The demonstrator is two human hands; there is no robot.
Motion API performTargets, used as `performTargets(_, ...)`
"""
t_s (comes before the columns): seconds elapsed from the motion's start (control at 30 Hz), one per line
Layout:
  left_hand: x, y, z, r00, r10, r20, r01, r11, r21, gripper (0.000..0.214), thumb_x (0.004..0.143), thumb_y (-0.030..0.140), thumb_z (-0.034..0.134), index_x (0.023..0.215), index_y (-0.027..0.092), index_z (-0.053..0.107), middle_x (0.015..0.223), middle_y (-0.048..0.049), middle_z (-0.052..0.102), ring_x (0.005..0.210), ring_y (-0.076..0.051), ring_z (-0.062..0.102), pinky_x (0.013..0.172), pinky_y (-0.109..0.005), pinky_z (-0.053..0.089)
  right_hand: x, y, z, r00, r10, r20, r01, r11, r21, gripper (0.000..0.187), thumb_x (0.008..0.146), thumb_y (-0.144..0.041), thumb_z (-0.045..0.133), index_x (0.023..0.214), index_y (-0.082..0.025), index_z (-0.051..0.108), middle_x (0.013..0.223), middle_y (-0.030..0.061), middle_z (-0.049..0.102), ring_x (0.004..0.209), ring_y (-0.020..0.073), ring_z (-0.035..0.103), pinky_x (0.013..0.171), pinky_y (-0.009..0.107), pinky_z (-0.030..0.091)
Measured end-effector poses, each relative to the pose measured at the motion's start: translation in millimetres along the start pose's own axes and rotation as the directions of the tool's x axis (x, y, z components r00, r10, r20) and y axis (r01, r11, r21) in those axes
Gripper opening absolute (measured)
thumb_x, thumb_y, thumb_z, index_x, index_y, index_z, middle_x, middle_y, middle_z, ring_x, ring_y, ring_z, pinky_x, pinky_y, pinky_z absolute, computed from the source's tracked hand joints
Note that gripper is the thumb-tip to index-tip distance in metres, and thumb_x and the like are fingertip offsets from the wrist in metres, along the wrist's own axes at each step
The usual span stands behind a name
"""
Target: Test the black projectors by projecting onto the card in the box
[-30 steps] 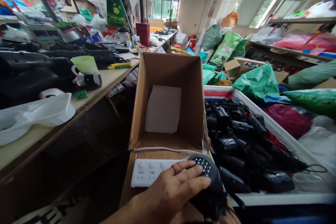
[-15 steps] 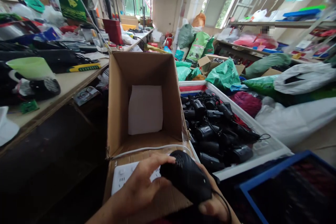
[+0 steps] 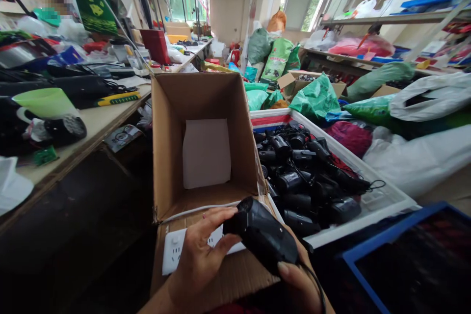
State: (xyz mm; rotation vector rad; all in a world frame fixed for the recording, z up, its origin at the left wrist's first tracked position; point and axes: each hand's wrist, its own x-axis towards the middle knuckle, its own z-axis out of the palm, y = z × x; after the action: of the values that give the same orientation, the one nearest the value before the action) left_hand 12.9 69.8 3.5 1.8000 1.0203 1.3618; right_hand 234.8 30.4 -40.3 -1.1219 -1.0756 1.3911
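Both of my hands hold a black camera-like device (image 3: 263,235) low in the middle of the view. My left hand (image 3: 200,257) grips its front end with thumb and fingers. My right hand (image 3: 300,279) wraps the rear from below, where a black cable leaves it. Under the device a white power strip (image 3: 176,250) lies on the front flap of an open cardboard box (image 3: 165,152). Inside the box a white sheet (image 3: 206,153) leans on the far wall.
A white tray (image 3: 371,221) full of similar black devices and cables sits right of the box. A workbench (image 3: 95,120) with a green cup, tools and clutter runs along the left. Green and white bags pile up behind; a blue-rimmed bin (image 3: 408,255) stands at lower right.
The device has been lifted off the power strip and turned; one second ago only my left hand covered it, now both hands hold it. My view swung right.
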Motion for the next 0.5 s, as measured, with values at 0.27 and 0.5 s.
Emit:
performTargets(0.27, -4.7, 8.9, 17.2, 0.968, 0.091, 0.233, -0.077, 0.995, -0.068, 0.048, 0.097, 0.042, 0.033, 0.141, 0.026, 0.037, 0.146, -0.0090, 0.041, 0.134, -0.026, 0.038, 0.112, -0.040, 0.032, -11.5, -7.3, -40.3, 0.988, 0.043, 0.146, -0.023, 0.991, -0.135, 0.088, 0.055, -0.054, 0.078, 0.133, -0.030, 0.045, 0.139, 0.0081, 0.048, 0.128, 0.0380, 0.041, 0.104, 0.050, 0.033)
performTargets(0.5, -5.5, 5.5, 40.4, 0.942, 0.073, 0.329, -0.034, 0.992, -0.123, 0.050, 0.094, 0.052, 0.031, 0.141, 0.034, 0.036, 0.144, -0.0072, 0.042, 0.132, -0.028, 0.040, 0.107, -0.042, 0.037, -40.3, -44.5, -66.4, 0.991, 0.130, 0.039, -0.117, 0.965, -0.235, 0.083, 0.058, -0.050, 0.077, 0.132, -0.035, 0.044, 0.134, 0.0037, 0.053, 0.121, 0.0348, 0.049, 0.103, 0.046, 0.037)
